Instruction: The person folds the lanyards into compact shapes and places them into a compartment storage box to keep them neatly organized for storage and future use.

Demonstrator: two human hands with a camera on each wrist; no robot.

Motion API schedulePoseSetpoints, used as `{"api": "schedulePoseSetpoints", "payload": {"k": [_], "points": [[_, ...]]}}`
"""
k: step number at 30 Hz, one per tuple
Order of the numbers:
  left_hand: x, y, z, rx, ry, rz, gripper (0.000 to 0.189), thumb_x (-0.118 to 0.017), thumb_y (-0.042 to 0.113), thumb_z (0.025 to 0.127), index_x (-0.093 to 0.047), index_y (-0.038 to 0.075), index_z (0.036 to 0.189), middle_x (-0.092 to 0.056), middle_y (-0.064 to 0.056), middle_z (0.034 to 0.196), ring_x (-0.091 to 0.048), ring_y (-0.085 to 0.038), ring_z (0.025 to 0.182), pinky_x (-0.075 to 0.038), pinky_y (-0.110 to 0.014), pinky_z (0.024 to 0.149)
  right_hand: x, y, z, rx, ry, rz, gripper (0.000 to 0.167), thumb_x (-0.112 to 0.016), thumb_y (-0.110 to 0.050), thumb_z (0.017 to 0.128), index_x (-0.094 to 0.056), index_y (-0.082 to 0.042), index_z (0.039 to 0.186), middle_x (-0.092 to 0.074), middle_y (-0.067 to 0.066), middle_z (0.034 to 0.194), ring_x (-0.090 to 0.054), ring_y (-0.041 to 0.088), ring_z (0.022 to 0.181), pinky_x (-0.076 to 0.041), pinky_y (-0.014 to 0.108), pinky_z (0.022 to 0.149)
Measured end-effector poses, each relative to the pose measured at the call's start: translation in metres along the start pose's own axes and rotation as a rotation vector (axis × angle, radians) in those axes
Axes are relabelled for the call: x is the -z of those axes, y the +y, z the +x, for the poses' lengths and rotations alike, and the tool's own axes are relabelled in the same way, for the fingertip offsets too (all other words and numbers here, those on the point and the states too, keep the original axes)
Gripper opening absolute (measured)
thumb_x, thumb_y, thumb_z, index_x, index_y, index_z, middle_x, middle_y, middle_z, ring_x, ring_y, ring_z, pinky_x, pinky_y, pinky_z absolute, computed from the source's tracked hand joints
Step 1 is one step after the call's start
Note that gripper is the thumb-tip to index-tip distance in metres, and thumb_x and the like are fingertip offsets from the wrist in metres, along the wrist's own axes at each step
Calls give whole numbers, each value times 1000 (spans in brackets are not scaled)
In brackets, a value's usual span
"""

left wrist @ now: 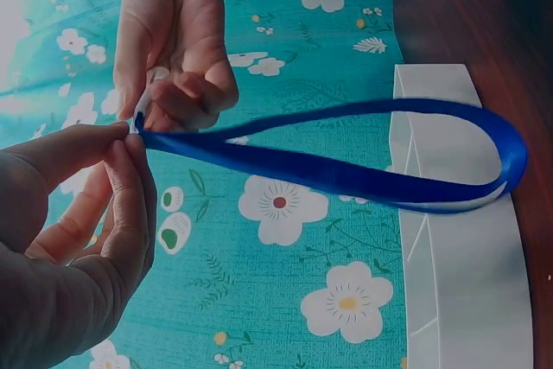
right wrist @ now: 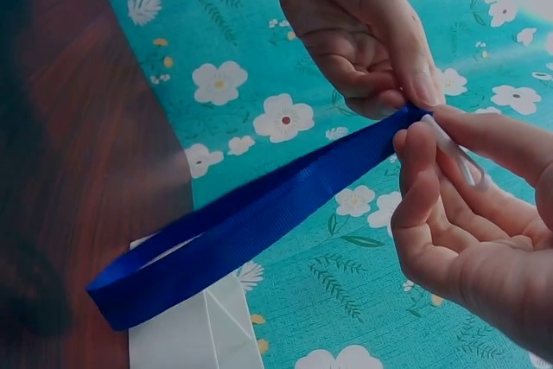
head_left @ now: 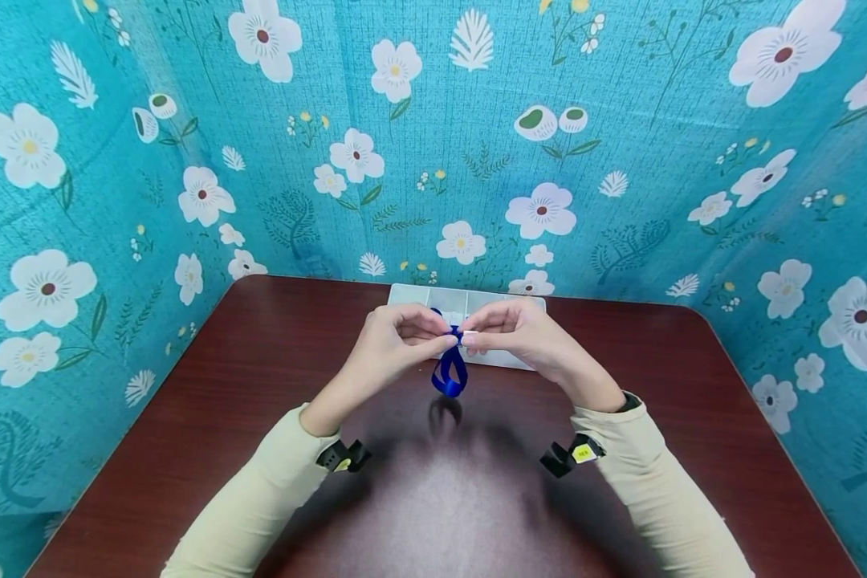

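A blue ribbon (head_left: 451, 388) hangs in a loop below both hands, over the table. At its gathered upper end, the thumb and fingers of my left hand (head_left: 383, 341) pinch it. My right hand (head_left: 531, 337) meets the left fingertips there, its thumb and fingers pinching a small, narrow, whitish translucent piece (right wrist: 462, 160) beside the ribbon end. Fingers partly cover this piece, so its exact kind is unclear. In the left wrist view the ribbon loop (left wrist: 294, 167) stretches sideways from the joined fingertips; the right wrist view shows the loop (right wrist: 259, 213) from the other side.
A pale compartment box (head_left: 410, 295) stands behind the hands near the table's far edge, with some whitish items inside. The dark red-brown table (head_left: 260, 385) is backed and flanked by a teal floral curtain (head_left: 433, 120). Both wrists wear dark bands.
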State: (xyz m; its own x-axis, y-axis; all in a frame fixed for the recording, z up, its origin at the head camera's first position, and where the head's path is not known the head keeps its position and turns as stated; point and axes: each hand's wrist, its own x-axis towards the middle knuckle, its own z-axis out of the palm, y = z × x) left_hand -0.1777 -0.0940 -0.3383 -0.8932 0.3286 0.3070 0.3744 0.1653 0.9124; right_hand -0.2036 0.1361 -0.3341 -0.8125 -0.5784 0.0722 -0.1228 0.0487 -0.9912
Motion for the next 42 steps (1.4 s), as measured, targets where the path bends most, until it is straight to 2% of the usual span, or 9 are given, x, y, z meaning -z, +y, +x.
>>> {"api": "schedulePoseSetpoints", "payload": {"k": [6, 16, 24, 29, 33, 38, 42], "points": [[-3, 1, 0, 6, -13, -31, 15, -80, 11, 86, -76, 2, 97, -75, -8, 90, -74, -19, 84, -59, -32, 76, -3, -1, 0, 1, 11, 11, 20, -71, -2, 91, -70, 8, 109, -74, 11, 96, -69, 21, 84, -56, 36, 81], [-4, -2, 0, 1, -28, -33, 18, -75, 9, 90, -77, 2, 106, -74, -9, 99, -74, -21, 88, -59, -31, 77, -5, -3, -2, -33, 101, -26, 24, -73, -2, 90, -70, 8, 111, -74, 9, 98, -70, 19, 90, -55, 35, 85], [-8, -6, 2, -24, 11, -10, 15, -77, 12, 89, -78, 3, 102, -75, -8, 96, -74, -21, 87, -58, -29, 80, -7, -5, -3, 2, 134, -69, 26, -75, -4, 88, -71, 7, 110, -74, 12, 98, -71, 20, 90, -56, 35, 83], [-11, -7, 3, -78, 45, 59, 15, -78, 14, 88, -78, 6, 100, -76, -4, 95, -73, -15, 82, -58, -28, 76, -10, -4, -3, 18, 153, -76, 23, -75, -5, 89, -72, 7, 108, -74, 13, 94, -71, 21, 86, -56, 39, 85], [-12, -8, 3, -128, 63, 122, 14, -79, 14, 87, -78, 7, 99, -76, -1, 92, -72, -12, 76, -59, -28, 70, -11, -2, -1, 35, 167, -79, 20, -74, -6, 90, -72, 8, 105, -73, 15, 88, -70, 22, 80, -56, 38, 83], [-15, -7, 3, -152, 57, 131, 14, -78, 8, 87, -78, 4, 100, -74, -2, 93, -71, -10, 80, -58, -26, 75, -12, -2, 1, 40, 188, -74, 18, -75, -5, 89, -72, 9, 101, -72, 15, 84, -70, 26, 79, -57, 33, 78], [-16, -8, 4, -166, 45, 127, 15, -77, 5, 87, -78, 2, 101, -74, -5, 94, -71, -10, 82, -58, -25, 77, -10, -4, 1, 26, 195, -84, 19, -75, -3, 88, -72, 10, 102, -73, 13, 88, -71, 25, 80, -58, 36, 80]]}}
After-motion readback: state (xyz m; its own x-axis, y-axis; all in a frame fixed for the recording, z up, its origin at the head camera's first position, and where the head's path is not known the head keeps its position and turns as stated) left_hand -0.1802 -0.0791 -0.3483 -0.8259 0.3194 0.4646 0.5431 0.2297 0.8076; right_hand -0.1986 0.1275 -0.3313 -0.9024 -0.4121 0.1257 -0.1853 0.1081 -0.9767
